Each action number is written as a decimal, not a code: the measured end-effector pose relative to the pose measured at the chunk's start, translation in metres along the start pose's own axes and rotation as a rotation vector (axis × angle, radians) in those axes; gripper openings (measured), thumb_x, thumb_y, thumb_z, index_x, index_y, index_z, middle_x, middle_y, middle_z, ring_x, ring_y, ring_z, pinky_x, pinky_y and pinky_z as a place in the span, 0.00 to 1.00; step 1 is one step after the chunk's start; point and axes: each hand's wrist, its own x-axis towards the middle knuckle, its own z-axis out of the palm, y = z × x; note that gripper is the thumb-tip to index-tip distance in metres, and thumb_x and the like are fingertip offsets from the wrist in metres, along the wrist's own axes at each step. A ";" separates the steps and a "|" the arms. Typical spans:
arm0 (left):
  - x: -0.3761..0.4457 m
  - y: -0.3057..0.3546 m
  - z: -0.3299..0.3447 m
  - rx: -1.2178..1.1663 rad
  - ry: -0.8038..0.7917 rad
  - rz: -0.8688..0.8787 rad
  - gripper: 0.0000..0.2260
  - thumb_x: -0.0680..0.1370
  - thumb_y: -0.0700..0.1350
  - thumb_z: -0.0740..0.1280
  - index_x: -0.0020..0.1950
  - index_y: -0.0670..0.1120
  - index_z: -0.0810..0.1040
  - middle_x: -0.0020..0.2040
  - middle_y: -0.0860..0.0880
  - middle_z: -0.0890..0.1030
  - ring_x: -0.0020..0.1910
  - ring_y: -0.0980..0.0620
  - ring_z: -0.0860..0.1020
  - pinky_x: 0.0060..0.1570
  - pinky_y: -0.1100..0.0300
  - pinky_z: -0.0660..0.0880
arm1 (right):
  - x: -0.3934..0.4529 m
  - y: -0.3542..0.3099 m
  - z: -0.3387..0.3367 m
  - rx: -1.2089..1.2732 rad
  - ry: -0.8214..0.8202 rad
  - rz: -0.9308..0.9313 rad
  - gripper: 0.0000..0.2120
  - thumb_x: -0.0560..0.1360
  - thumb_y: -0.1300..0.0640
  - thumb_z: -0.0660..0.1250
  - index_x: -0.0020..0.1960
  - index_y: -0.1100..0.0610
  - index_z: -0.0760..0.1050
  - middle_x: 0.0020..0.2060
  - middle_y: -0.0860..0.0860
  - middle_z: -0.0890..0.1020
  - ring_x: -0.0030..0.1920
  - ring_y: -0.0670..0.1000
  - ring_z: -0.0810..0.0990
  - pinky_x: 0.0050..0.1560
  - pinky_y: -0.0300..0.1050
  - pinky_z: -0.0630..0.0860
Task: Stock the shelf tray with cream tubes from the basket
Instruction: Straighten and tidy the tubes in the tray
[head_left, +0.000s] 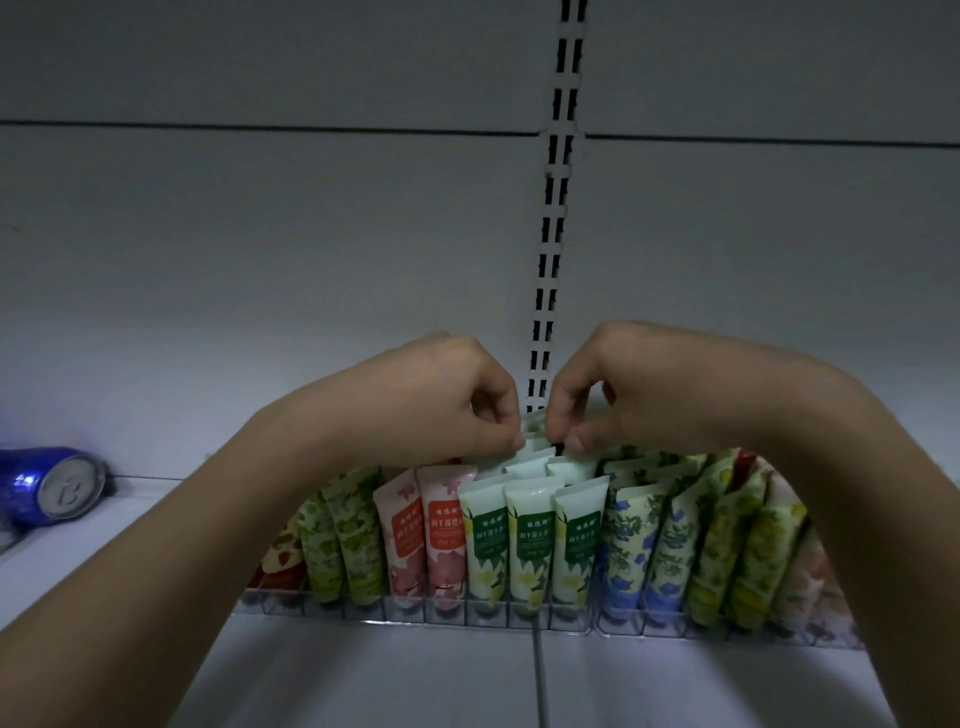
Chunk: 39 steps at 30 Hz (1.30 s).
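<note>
One blue can (49, 486) is lying on its side at far left. Beside it, the clear shelf tray (519, 616) is holding upright cream tubes (530, 540). Left hand (447, 400) and right hand (623, 389) are both pinching a white-topped tube (535, 423) at the back row.

We see a dim, bluish-grey picture with flat, soft light and no hard shadows. The shelf (675, 691) is brightest near the front, while the back wall darkens upward. A small glare sits on the can (47, 488). Wide-angle distortion bows the edges, and the forearms are soft and slightly blurred.
</note>
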 end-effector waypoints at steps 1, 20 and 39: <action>0.000 0.001 0.001 -0.001 -0.003 0.004 0.04 0.74 0.53 0.70 0.41 0.55 0.82 0.34 0.64 0.81 0.33 0.66 0.79 0.31 0.75 0.70 | -0.001 0.001 0.000 -0.007 -0.029 0.019 0.05 0.72 0.52 0.74 0.43 0.42 0.81 0.39 0.36 0.82 0.34 0.30 0.76 0.30 0.28 0.68; 0.005 -0.012 -0.001 0.089 0.108 -0.062 0.03 0.73 0.49 0.72 0.44 0.59 0.83 0.32 0.69 0.78 0.36 0.72 0.76 0.34 0.71 0.69 | 0.008 0.009 0.001 0.003 0.219 -0.020 0.03 0.74 0.53 0.72 0.44 0.45 0.82 0.41 0.39 0.82 0.34 0.31 0.76 0.31 0.27 0.69; 0.008 -0.010 0.008 0.023 0.080 -0.066 0.03 0.74 0.53 0.71 0.46 0.58 0.83 0.39 0.63 0.82 0.38 0.67 0.79 0.44 0.58 0.80 | 0.011 0.016 0.005 0.032 0.080 0.045 0.09 0.74 0.59 0.71 0.44 0.44 0.83 0.37 0.37 0.83 0.35 0.34 0.79 0.38 0.32 0.73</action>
